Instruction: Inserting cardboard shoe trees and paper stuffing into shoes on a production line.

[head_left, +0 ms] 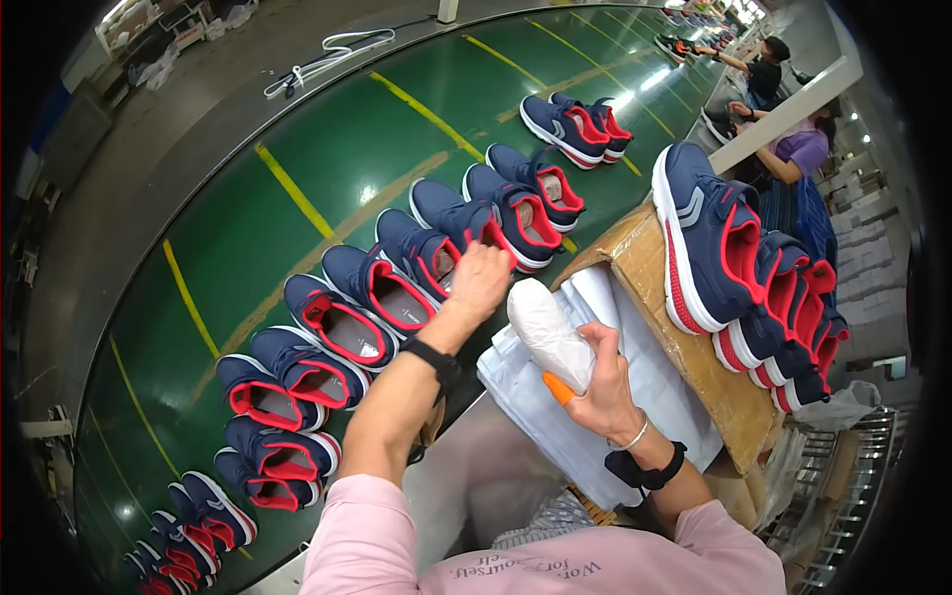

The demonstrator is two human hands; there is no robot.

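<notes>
My left hand (pixel 481 281) reaches over the row of shoes, its fingers closed at the red-lined collar of a navy sneaker (pixel 442 206). In my right hand (pixel 607 392) is a wad of white paper (pixel 543 319), elongated and rounded at its upper end. An orange finger cover (pixel 558 388) shows on that hand. Beneath the wad lies a stack of thin white paper sheets (pixel 516 382). More navy sneakers with red linings and white soles, such as this sneaker (pixel 342 332), stand on both sides of the one I touch.
The shoes stand on a green conveyor belt (pixel 327 149) with yellow cross lines. At right, a brown cardboard box (pixel 684 357) borders the paper, with several sneakers (pixel 706 238) above it. White laces (pixel 332 61) lie beyond the belt. Two people (pixel 801 149) sit farther along.
</notes>
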